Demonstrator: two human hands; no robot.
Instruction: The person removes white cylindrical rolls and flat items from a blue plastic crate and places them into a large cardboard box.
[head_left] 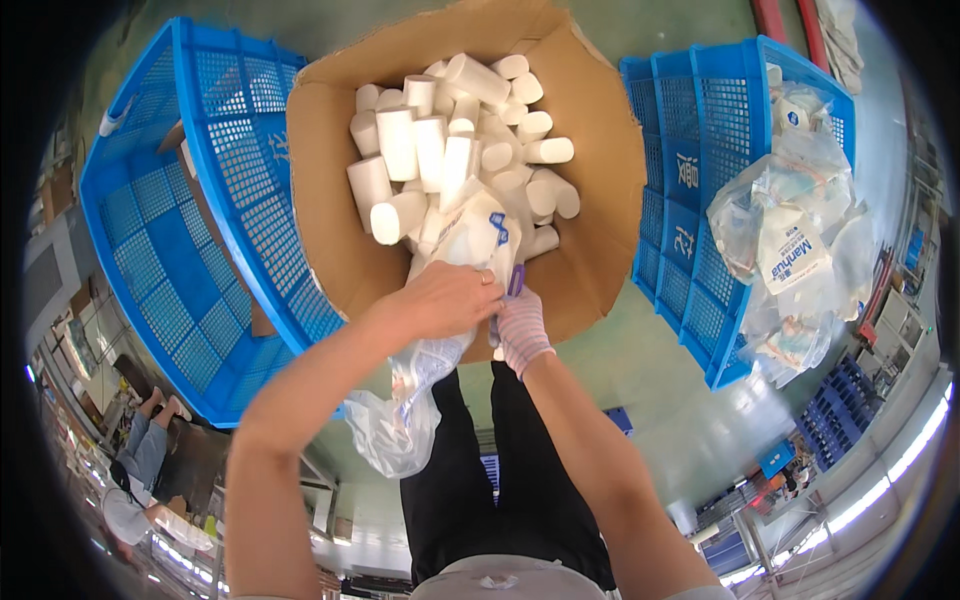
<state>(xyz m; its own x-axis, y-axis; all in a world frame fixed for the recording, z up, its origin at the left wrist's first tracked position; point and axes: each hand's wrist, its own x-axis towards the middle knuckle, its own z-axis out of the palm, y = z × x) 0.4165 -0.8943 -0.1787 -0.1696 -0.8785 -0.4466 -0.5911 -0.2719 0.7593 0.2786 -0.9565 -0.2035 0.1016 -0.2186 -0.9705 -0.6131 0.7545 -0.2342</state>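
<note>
Just past my left grip (450,298), the fat end of a plastic bag (478,238) leans on a heap of white rolls (430,145). My bare left fingers are pinched on the bag. My right grip (524,333), in a striped glove, sits close beside and is curled around something with a purple loop (516,280) (my fingers hide most of it, so I can't tell what it is). I think my grips are near each other so the floppy plastic won't slide, and the rolls may help prop it up. The bag's long way runs away from me: its blue-marked end points at the rolls, and its loose tail seems to come out below my left wrist and hang toward my legs. Around the rolls, the cardboard box (600,200) has tall sides, likely to keep them in. Right of my grips, a blue crate (685,200) has crumpled bags (790,260) hanging over its side.
</note>
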